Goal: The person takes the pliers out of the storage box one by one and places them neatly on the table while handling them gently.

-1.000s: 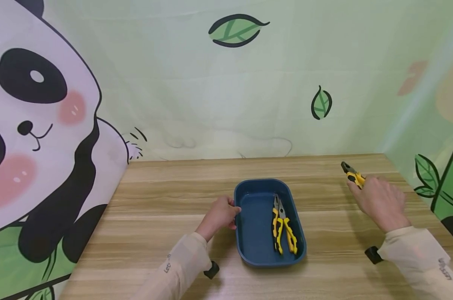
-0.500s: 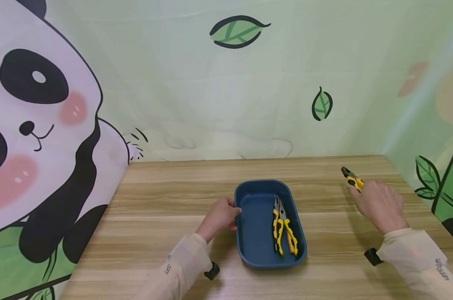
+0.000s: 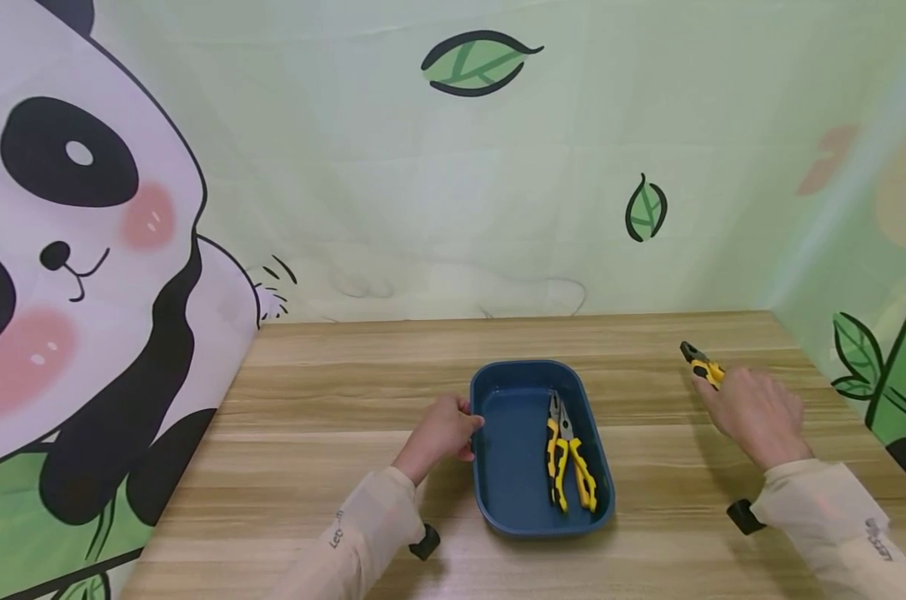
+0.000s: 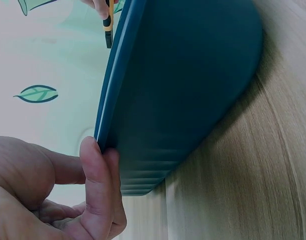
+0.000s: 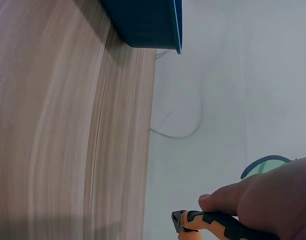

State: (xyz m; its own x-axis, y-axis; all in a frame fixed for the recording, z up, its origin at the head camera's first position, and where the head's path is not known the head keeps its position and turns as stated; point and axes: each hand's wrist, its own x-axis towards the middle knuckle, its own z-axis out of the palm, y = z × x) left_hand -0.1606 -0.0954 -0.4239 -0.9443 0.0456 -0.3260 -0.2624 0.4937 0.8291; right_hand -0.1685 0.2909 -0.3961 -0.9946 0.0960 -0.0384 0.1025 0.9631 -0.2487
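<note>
A dark blue rectangular tray (image 3: 508, 492) stands on the table, and two pairs of yellow-and-black pliers (image 3: 565, 454) lie side by side in its right half. My left hand (image 3: 439, 433) pinches the tray's left rim between thumb and fingers; the left wrist view shows the fingertips (image 4: 95, 160) at that rim. Off to the right, my right hand (image 3: 756, 412) grips another pair of pliers (image 3: 703, 365) by its yellow-and-black handles. Their dark jaws point away to the upper left, above the table. In the right wrist view the thumb lies along the handle of these pliers (image 5: 212, 220).
The wood-grain table (image 3: 332, 375) reaches back to a pale green cloth backdrop (image 3: 347, 167) printed with leaves and a large panda. A black wrist device (image 3: 425, 542) shows under the left sleeve, another (image 3: 745, 517) under the right.
My right hand has come slightly nearer and a little to the left with the pliers. The left hand keeps its hold on the tray's rim, and the tray stays in place.
</note>
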